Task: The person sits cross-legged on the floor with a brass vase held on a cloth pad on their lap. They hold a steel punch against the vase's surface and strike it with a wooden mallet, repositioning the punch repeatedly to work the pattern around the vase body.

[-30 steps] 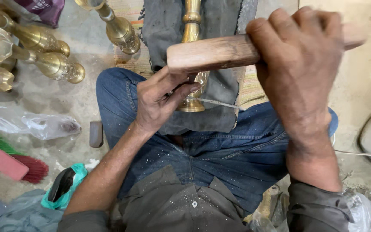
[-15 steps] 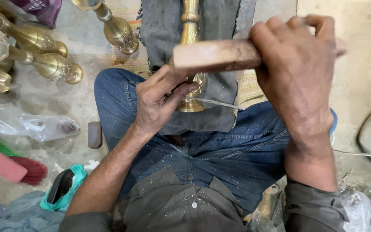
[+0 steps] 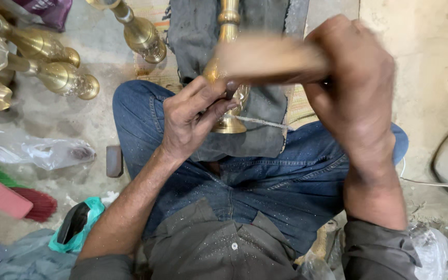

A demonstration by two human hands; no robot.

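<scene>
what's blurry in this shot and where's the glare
Head view: the wooden block in the right hand is smeared by motion blur; the left hand and brass stem stay sharp; soft glare glints off the brass pieces on the floor.

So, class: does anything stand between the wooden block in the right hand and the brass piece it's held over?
Only the left hand, pinching a small tool against the brass piece right under the blurred block.

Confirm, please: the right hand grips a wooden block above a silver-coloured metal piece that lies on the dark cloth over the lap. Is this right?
Not quite: the metal piece is brass-coloured, golden, not silver, as the head view shows. The rest holds: the right hand grips the wooden block above it, and it lies on the dark cloth over the lap.
</scene>
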